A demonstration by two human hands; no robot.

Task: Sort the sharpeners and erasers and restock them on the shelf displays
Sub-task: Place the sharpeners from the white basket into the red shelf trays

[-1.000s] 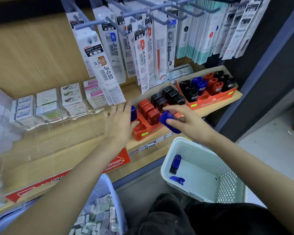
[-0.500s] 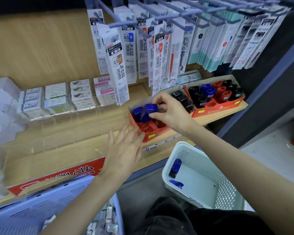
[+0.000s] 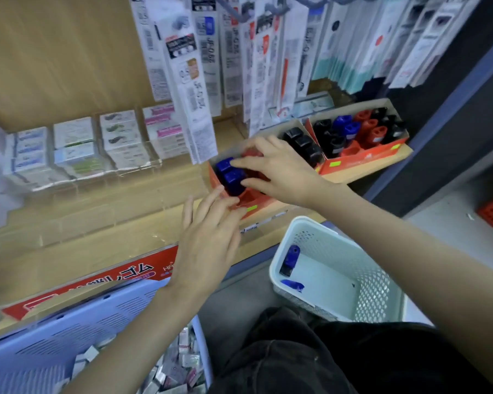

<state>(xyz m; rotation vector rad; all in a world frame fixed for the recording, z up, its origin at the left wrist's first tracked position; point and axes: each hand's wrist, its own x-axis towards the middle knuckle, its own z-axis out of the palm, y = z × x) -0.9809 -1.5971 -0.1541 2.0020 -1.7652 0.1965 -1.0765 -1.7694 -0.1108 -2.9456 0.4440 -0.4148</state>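
Right hand: over the near display box, thumb and forefinger pinching the front blue sharpener, which sits in the box's left column; a second blue sharpener stands directly behind it, touching

Left hand: fingers straight and spread, holding nothing, fingertips at the box's front left corner; contact unclear through blur

Contents of that box: red sharpeners partly hidden under the right hand; black sharpeners in the right column

Far display box: just beside the first on the wooden shelf; black, blue and red sharpeners, upright

White basket: below the shelf edge; loose blue sharpener leaning at its left wall, a blue piece lying flat near it

Lavender basket: lower left, holding loose wrapped erasers

Boxed erasers: stacked in clear tiers, left part of the shelf
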